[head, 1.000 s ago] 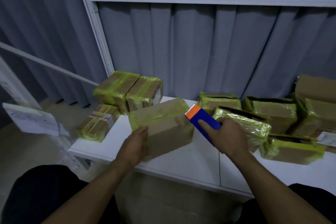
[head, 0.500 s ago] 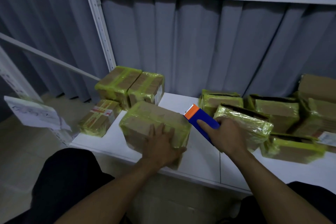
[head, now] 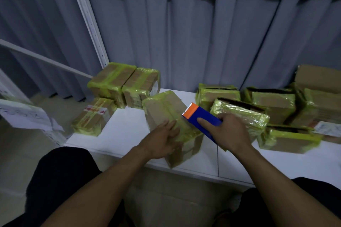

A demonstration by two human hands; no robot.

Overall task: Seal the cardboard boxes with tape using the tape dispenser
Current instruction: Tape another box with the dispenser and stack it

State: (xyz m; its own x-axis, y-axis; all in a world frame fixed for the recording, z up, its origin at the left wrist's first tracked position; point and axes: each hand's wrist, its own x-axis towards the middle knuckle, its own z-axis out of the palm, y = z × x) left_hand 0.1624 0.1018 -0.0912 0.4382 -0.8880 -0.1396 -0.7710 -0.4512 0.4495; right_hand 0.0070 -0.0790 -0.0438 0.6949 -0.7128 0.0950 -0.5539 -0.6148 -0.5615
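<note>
Cardboard box (head: 163, 109) banded in yellow tape is now turned; left hand (head: 162, 140) flat on top, right hand (head: 230, 132) grips blue-and-orange tape dispenser (head: 203, 118), poised for another strip

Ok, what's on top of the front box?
Left hand rests flat on the box; right hand holds the tape dispenser at its right edge. Under the palm is hidden.

Packing or storage area: white metal shelving (head: 88, 16), grey curtain (head: 184, 42) backdrop, taped cardboard parcels (head: 110, 83) on a white shelf (head: 125, 131).
</note>
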